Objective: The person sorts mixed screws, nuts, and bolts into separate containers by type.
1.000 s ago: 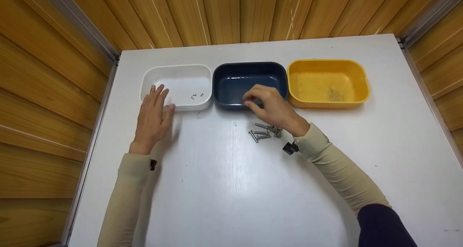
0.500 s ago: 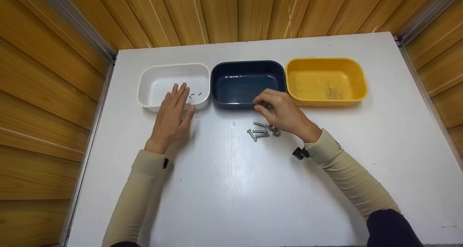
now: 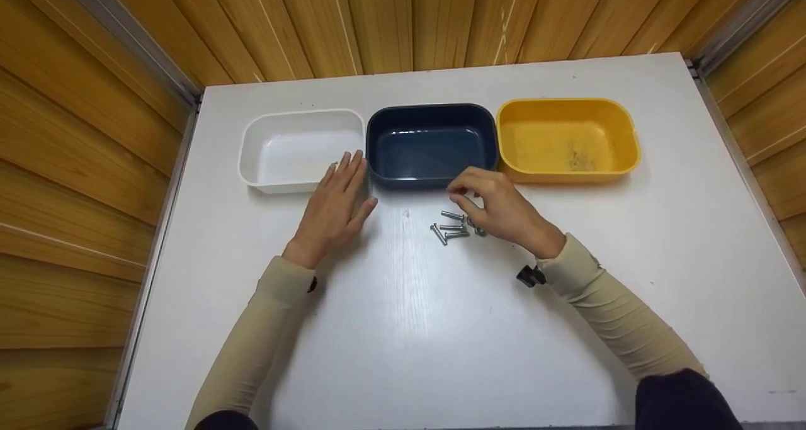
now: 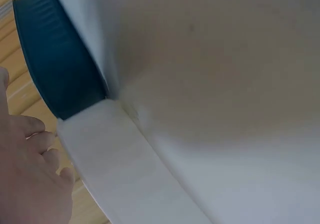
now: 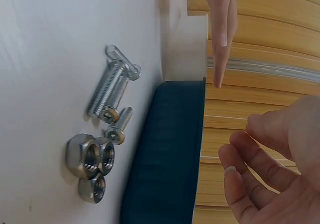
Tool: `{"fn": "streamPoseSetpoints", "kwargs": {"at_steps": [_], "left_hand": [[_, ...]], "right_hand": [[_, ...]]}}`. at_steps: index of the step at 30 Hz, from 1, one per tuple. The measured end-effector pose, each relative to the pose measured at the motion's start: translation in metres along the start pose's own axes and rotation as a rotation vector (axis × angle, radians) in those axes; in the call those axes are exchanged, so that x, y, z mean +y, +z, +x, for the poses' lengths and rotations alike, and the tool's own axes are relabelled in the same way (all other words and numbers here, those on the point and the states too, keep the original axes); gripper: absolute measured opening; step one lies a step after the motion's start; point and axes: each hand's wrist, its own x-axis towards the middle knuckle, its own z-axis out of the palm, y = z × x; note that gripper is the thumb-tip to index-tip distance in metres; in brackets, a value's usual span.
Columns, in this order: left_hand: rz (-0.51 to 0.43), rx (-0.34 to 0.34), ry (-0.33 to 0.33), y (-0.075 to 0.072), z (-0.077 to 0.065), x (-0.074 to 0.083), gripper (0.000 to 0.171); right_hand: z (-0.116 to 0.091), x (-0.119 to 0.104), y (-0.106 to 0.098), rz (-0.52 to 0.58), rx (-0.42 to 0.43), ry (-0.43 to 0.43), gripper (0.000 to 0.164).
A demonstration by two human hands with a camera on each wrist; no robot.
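My left hand [image 3: 334,209] is held flat with straight fingers over the front right corner of the white bin [image 3: 283,150], covering the small screws lying there. In the left wrist view, the hand [image 4: 32,169] is beyond the bin's front wall. My right hand [image 3: 507,209] hovers by the front right corner of the dark blue bin [image 3: 434,150]. Its fingers are loosely bent, and the right wrist view shows nothing between thumb and fingers [image 5: 240,184]. Below it lie several bolts [image 3: 439,234] and three hex nuts [image 5: 82,156], the nuts partly hidden in the head view.
A yellow bin [image 3: 548,140] with dark specks on its floor stands to the right of the blue one, all in one row on the white table [image 3: 390,329]. Wood-panelled walls [image 3: 384,27] rise behind and at both sides.
My left hand has moved right across the front of the white bin, now covering the small screws. The right hand has drawn back slightly toward me and right, off the blue bin.
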Motion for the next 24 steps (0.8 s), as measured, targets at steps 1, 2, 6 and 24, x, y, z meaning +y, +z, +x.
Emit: {"fn": "streamPoseSetpoints", "kwargs": {"at_steps": [1,2,6,24], "left_hand": [[0.004,-0.008,0.009,0.001,0.001,0.002,0.075],[0.007,-0.016,0.017,0.003,0.003,0.004,0.075],[0.02,-0.038,0.034,0.007,0.01,0.009,0.075],[0.109,-0.028,-0.087,0.013,0.042,0.018,0.065]], "right_hand": [[-0.001,0.001,0.001,0.003,-0.002,0.003,0.009],[-0.003,0.002,0.001,0.008,-0.003,0.004,0.009],[-0.007,0.006,0.006,0.012,-0.008,-0.006,0.01],[-0.019,0.011,0.027,-0.094,-0.117,0.021,0.014]]}}
